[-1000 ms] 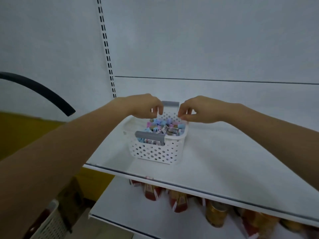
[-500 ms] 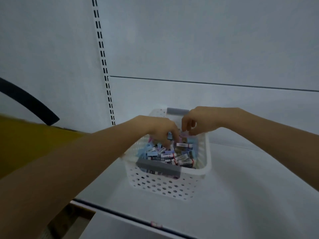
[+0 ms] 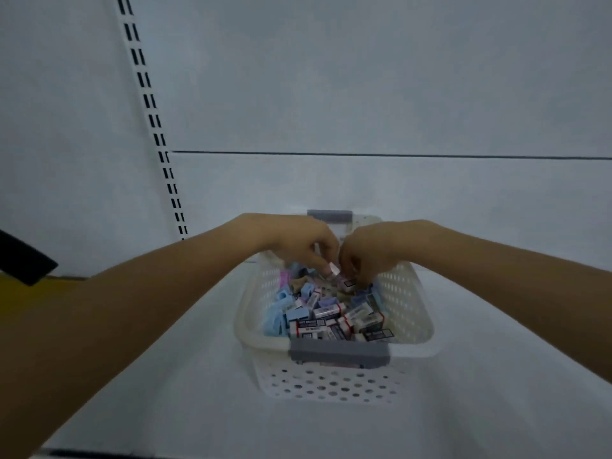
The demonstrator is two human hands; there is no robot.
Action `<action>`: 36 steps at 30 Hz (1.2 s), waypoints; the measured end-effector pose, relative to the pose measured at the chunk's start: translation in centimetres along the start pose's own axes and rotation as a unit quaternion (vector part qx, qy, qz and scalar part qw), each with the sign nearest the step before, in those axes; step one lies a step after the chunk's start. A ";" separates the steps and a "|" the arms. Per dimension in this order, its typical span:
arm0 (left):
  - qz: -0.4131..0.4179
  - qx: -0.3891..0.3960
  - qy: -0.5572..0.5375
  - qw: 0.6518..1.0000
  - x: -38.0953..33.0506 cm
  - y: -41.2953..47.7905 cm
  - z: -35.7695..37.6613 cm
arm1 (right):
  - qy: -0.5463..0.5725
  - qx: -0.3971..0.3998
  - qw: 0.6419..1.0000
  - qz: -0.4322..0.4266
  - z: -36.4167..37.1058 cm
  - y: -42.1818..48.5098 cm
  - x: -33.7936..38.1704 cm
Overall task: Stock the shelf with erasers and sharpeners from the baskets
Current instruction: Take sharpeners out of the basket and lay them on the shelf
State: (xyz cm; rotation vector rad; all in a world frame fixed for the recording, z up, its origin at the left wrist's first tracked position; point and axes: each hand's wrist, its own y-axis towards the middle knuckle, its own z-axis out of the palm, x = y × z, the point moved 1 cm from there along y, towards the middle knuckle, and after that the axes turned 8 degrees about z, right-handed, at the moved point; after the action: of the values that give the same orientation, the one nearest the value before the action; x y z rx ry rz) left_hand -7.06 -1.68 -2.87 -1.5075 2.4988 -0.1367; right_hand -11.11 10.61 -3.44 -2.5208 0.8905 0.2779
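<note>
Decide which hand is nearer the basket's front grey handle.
Neither clearly: the left hand and right hand meet over the far end of the basket, both about equally far behind the front handle.

A pale grey-white back panel [image 3: 364,77] fills the upper field, crossed by a thin dark horizontal seam [image 3: 397,155] running from centre toward 3 o'clock. A white slotted upright [image 3: 150,107], punched with paired dark slots, descends from 11 o'clock toward the centre-left, meeting the white shelf [image 3: 165,376] that occupies the lower half. At 9 o'clock a black curved bar [image 3: 23,260] overlies a yellow surface [image 3: 20,293]; lighting is dim and even, with soft shadow at the 6 o'clock edge.
</note>
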 end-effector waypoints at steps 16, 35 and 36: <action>0.025 0.099 0.039 0.994 -0.7 -0.7 0.8 | 0.066 0.081 0.992 -0.065 -0.9 -3.9 2.2; 0.052 0.057 0.133 0.988 -0.5 0.0 2.0 | 0.124 0.102 0.985 -0.061 -0.4 -3.4 1.7; 0.052 0.047 0.128 0.989 -0.5 -0.1 1.8 | 0.127 0.097 0.985 -0.060 -0.5 -3.4 1.7</action>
State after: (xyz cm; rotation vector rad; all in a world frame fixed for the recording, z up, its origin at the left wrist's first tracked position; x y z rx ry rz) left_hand -6.32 -1.17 -4.57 -1.3953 2.7173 -0.4508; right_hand -7.63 11.83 -2.39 -2.4472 0.8111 -0.1651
